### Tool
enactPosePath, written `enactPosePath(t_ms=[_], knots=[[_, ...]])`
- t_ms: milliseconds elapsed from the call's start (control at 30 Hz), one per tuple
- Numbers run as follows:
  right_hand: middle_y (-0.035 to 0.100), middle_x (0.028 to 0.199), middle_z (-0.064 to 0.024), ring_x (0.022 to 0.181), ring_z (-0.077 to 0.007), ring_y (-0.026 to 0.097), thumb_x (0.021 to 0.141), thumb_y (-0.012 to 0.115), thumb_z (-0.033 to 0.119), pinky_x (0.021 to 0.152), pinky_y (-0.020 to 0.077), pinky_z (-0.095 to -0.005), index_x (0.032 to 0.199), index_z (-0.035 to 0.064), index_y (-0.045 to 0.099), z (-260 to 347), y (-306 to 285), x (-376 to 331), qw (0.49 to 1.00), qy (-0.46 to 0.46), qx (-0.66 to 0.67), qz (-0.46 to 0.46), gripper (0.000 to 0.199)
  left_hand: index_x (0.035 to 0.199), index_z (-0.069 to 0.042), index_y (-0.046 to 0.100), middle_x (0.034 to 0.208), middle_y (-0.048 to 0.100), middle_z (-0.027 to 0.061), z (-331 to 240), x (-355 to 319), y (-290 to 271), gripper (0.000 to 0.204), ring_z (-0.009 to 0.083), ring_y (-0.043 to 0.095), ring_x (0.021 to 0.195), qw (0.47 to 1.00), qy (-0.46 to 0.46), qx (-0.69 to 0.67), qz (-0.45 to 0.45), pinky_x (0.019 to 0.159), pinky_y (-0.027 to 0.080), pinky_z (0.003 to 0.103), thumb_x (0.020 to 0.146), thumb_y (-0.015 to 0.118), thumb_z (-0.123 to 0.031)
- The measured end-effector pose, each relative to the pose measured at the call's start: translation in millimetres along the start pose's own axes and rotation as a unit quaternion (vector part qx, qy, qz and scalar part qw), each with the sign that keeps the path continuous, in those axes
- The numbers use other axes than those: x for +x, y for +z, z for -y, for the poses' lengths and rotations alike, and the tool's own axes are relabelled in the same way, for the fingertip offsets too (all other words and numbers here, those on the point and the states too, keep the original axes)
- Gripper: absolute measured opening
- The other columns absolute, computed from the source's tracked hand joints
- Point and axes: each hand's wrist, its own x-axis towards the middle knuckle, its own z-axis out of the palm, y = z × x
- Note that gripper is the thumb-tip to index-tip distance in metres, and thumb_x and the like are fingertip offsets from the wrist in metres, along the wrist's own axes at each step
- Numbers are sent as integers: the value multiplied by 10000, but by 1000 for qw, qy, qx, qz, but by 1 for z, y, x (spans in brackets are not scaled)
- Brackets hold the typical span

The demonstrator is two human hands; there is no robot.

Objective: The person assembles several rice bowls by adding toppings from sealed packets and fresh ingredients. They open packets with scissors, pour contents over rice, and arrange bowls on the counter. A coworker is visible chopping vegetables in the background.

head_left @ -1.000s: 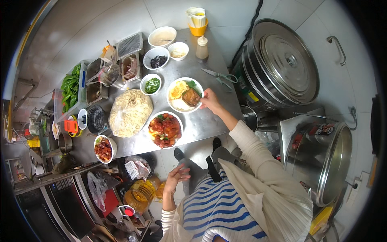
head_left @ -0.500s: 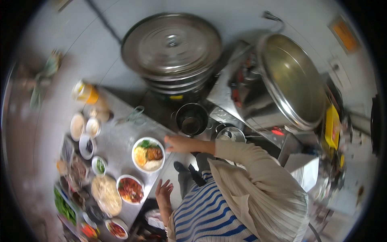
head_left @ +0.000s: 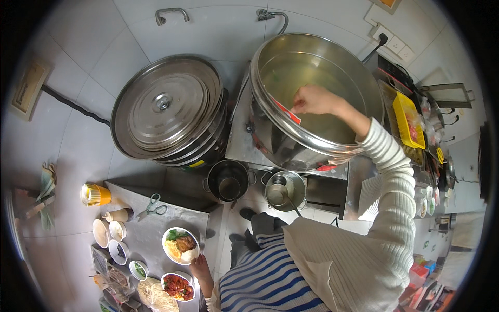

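My right hand [head_left: 316,100] is over the near left rim of a large steel pot [head_left: 270,122] of pale, cloudy liquid. Its fingers are closed at one end of a flat red strip [head_left: 287,110], whose kind I cannot make out. My left hand [head_left: 200,268] is low at the steel table's edge, its fingers loosely stretched out beside the rim of a white bowl [head_left: 195,255]. This bowl holds greens, yellow egg, browned meat and something white. Just nearer stands a second white bowl [head_left: 193,292] with red, saucy food.
Left of the pot is a steel drum with a round lid [head_left: 163,102]. Below are a dark pot [head_left: 213,193] and a smaller pot with a ladle [head_left: 277,193]. Scissors [head_left: 152,208], small bowls, a squeeze bottle [head_left: 118,215] and pale noodles [head_left: 158,294] lie on the table [head_left: 150,239].
My right hand has gone from beside the bowl to the big pot's rim, where the red strip now shows. My left hand has come close to the bowl. The view has shifted right.
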Motion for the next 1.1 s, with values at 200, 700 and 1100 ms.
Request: enactPosePath(t_ms=[200,700,1100], knots=[[654,778,-196,747,-327,636,740,645,234,688,489,-410,862,37,702,-14,27,27,997,-39,63,-17,238,1097,108,497,1061,594,164,5,-9,4,261,208,597,919,958,148,244,-20,807,511,285,882,538,-34],[499,578,4,560,-86,424,815,587,142,507,324,-288,673,16,573,16,-107,13,978,-27,126,-165,191,1319,-45,243,1052,561,169,27,-45,62,544,289,615,892,985,156,-37,-59,770,549,365,861,529,21],[533,677,78,461,3,337,875,629,190,399,237,-172,954,65,644,343,59,37,780,-67,618,-72,150,1133,27,593,963,656,124,-63,-143,92,257,175,630,755,857,278,421,104,667,500,279,900,542,-68]])
